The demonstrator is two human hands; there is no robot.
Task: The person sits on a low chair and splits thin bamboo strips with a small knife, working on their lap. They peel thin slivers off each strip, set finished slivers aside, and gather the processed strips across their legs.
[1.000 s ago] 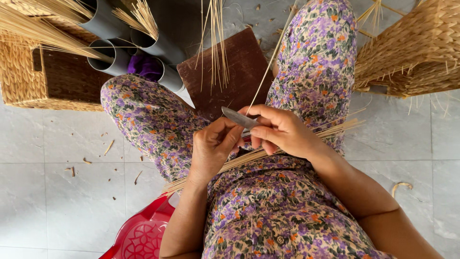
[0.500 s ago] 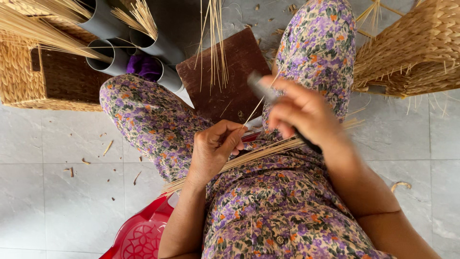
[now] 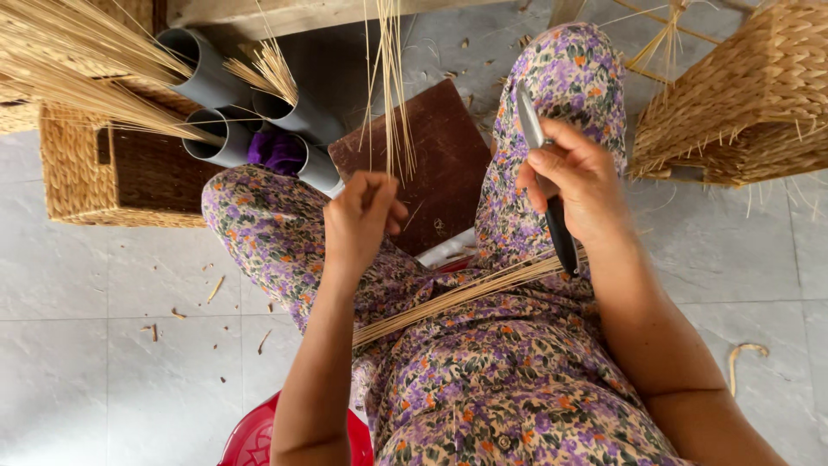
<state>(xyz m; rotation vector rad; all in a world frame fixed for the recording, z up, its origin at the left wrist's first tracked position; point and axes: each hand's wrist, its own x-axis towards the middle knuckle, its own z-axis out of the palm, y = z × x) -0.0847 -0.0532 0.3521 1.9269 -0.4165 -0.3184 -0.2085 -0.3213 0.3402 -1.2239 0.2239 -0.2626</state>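
Seated worker in floral clothes, seen from above: left hand (image 3: 360, 217) closed w/ fingertips pinched on a few thin straw strands (image 3: 390, 95) that rise straight up past a dark brown board (image 3: 431, 155) on the floor between the knees. Right hand (image 3: 580, 183) wrapped tight round a knife (image 3: 543, 185), black handle down, grey blade pointing up & away over the right knee. A bundle of straw (image 3: 466, 292) lies across the lap, just below the knife handle. Grey pipes (image 3: 226, 108) stuffed w/ straw lean at upper left beside a woven basket (image 3: 112, 177); another woven basket (image 3: 746, 99) at upper right; red stool (image 3: 259, 436) under the sitter.
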